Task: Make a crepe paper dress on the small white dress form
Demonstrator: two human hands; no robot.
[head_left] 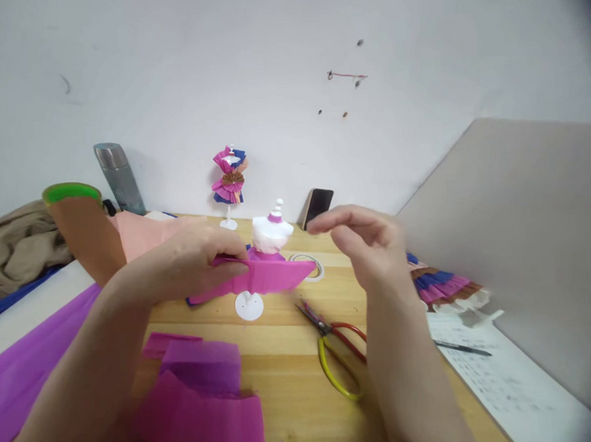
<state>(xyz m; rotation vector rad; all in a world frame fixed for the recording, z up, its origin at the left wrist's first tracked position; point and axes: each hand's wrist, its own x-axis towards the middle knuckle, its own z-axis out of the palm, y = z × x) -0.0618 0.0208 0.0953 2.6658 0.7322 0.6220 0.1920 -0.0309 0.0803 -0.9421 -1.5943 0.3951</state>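
Observation:
My left hand [202, 260] is closed on a folded strip of magenta crepe paper [279, 275], pinched between thumb and fingers. The strip stretches to the right across the front of a small white dress-form mannequin [272, 234] and hides part of its lower body and stand. Magenta paper shows at the mannequin's neck and waist. To the right of the strip's free end, my right hand [369, 243] is raised, thumb and forefinger apart, with nothing visible between them. Below it on the table lie scissors [325, 327] with one red and one yellow handle, blades pointing away.
Magenta crepe paper pieces [212, 419] lie at the front. A second mannequin in a ruffled paper dress [231, 178], a bottle [123, 181] and a phone [318, 205] are along the wall. A tape roll [319, 267] lies behind the strip; a written sheet [515, 381] with a pen [463, 349] is right.

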